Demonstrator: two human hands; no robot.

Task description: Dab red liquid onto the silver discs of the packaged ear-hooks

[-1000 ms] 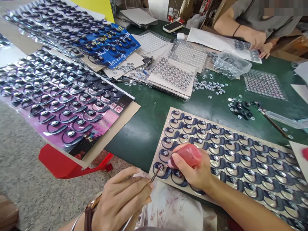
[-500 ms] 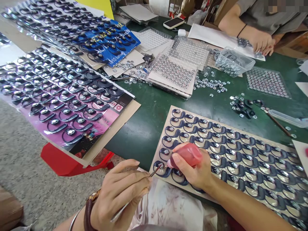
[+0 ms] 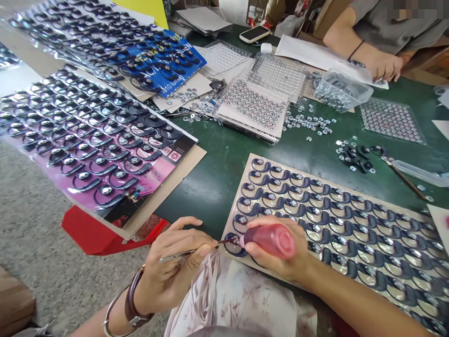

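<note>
Green table (image 3: 210,187) opens beyond board's edge (image 3: 235,208); left hand (image 3: 171,272) pinches thin tool (image 3: 178,255), right hand (image 3: 298,260) grips bottle (image 3: 268,238).

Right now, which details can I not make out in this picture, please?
In the head view:
Area of the tan board beneath the right hand: covered by it.
The board's lower right end: cut off by the picture's edge.
Tip of the thin tool, near the red bottle: too small.
Whatever is under the co-worker's hand: covered by its fingers.
</note>
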